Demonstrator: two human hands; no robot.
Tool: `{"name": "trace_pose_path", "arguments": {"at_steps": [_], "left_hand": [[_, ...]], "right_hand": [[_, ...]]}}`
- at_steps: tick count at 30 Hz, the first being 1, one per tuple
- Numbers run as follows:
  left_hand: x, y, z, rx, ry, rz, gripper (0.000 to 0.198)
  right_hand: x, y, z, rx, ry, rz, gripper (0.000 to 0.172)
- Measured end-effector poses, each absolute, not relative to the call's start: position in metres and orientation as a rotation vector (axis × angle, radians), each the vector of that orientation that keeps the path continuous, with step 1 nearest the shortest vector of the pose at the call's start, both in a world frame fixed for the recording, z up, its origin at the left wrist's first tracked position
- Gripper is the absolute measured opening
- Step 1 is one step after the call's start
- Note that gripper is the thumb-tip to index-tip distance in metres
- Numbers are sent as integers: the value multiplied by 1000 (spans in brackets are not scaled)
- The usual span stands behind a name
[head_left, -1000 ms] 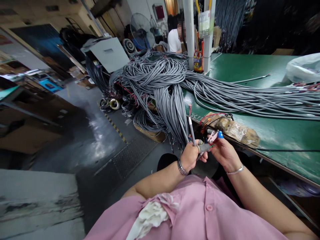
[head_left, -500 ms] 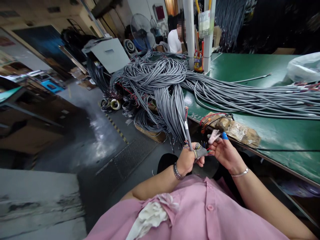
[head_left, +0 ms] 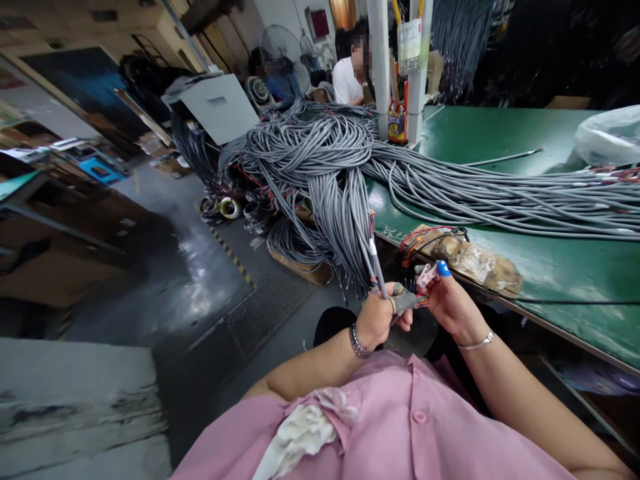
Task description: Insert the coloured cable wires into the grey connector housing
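Observation:
A grey cable (head_left: 379, 275) ends in my left hand (head_left: 381, 316), whose fingers are closed round it; grey wraps cover the thumb and a fingertip. Thin red and green wires (head_left: 423, 301) stick out to the right of that grip, and a few dark and blue wires (head_left: 409, 285) stand up beside them. My right hand (head_left: 454, 305) is close on the right, its fingers curled at the coloured wire ends. Its thumb wears a blue cover and comes near a finger wrapped in pale pink. The exact contact between fingertips and wires is too small to see clearly.
A big heap of grey cables (head_left: 310, 143) hangs over the edge of the green table (head_left: 500, 133), with more cables stretched rightward. A tape-wrapped block (head_left: 470, 257) lies at the near edge. Behind stand a white post (head_left: 379, 67) and a person in white (head_left: 346, 81).
My right hand has moved slightly left, and its blue-covered thumb has drawn in towards the pink-wrapped finger. The left hand has shifted slightly right, keeping the cable in its grip.

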State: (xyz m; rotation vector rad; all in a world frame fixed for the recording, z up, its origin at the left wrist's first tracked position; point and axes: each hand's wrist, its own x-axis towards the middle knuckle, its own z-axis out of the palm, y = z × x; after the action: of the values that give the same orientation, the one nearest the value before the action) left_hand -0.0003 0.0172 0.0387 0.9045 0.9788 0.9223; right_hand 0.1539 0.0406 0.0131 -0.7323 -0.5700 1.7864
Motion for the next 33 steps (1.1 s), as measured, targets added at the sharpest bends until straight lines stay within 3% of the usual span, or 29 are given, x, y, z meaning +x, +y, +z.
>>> {"name": "trace_pose_path", "arguments": {"at_steps": [10,23,29,33], "left_hand": [[11,22,39,923,996,894,42],[-2,12,34,932,952,972,38],[-1,11,33,905,960,1025,37],[2,15,34,882,962,1032,34]], "right_hand": [[152,48,1,-776,-586,1676,41],[163,36,12,-697,-550,1913,51],[161,38,11,-709,-597,1853,26],[154,38,6,-774,-625,1710,29]]}}
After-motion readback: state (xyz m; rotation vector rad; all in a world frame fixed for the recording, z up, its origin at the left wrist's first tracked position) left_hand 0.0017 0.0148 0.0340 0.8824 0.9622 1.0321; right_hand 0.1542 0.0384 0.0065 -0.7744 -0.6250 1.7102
